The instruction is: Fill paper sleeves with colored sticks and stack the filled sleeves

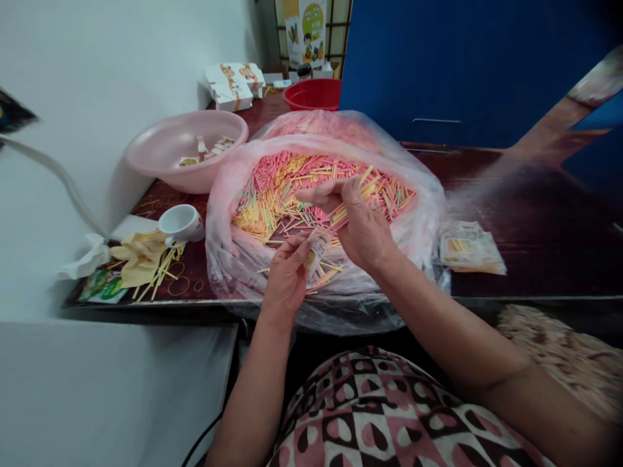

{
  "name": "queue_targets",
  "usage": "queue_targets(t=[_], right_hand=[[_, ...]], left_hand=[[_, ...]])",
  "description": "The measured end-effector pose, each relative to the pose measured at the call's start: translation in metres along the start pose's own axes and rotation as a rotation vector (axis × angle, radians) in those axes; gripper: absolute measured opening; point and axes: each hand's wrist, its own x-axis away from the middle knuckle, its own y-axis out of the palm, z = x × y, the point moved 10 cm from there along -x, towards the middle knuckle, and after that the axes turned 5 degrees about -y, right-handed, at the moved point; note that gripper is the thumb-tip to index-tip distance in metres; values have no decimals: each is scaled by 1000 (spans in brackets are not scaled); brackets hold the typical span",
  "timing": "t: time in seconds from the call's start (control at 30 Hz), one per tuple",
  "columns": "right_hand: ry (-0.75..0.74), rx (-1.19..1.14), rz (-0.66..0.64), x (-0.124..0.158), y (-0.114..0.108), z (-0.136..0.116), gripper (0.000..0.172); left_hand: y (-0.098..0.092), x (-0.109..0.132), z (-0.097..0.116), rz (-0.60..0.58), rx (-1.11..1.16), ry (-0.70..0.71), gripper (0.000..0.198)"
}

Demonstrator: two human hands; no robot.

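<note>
Fingers of the right hand (363, 227) pinch a sheaf of thin coloured sticks (351, 206), its long axis slanting down-left toward the paper packet (317, 250) held closed in the left hand (287, 279), just beside it, above loose sticks (277, 194) heaped in a clear plastic bag (219, 240).

This looks like a small piecework workroom: around the right hand (365, 224), a big plastic bag (228, 246) of coloured sticks sits on a worn wooden table (535, 227). Farther out lie a pink basin (214, 120) and folded printed cartons (233, 84), before a blue partition (462, 65).
</note>
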Motion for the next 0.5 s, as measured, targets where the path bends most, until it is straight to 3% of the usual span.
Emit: queue_targets(t=[0.17,0.33,0.5], right_hand=[[-55,-96,-89,7,13,2,53],[37,-42,-134,13,15,21,60],[11,-38,-38,13,4,18,59]], left_hand=[[1,2,-3,1,15,-30,26],[3,2,-7,-13,35,-51,24],[0,1,-8,27,43,-64,24]])
